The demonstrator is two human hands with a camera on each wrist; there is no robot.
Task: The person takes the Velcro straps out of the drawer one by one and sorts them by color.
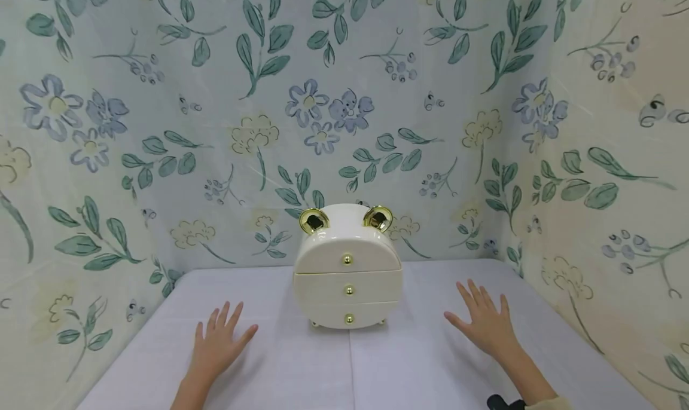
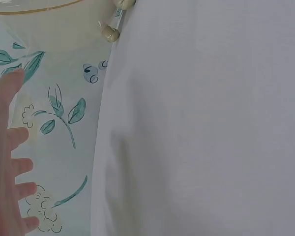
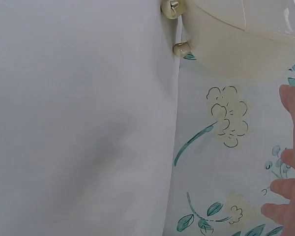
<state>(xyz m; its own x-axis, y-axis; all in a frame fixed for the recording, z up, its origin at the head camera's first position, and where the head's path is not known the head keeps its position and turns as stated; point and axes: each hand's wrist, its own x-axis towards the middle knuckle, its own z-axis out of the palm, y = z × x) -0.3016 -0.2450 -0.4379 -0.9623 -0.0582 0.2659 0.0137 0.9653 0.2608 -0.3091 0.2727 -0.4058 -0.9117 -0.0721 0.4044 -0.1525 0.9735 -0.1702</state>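
A cream, rounded box with drawers [image 1: 347, 281] stands upright near the back of the table, its front facing me. Small gold knobs run down its front, two gold ear-like rings sit on top, and small gold feet hold it up. To its left is my left hand [image 1: 218, 341], fingers spread, holding nothing. My right hand [image 1: 487, 323] is on the other side, also with spread fingers and nothing in it. Both hands are apart from the box. In the left wrist view, part of the box [image 2: 54, 24] shows at the top; the right wrist view shows its lower edge [image 3: 226, 44].
A white cloth [image 1: 301, 374] with a centre crease covers the table. Behind it and at both sides hang floral curtains [image 1: 355, 177]. A black band [image 1: 505, 403] and a light sleeve [image 1: 551, 404] show at my right wrist.
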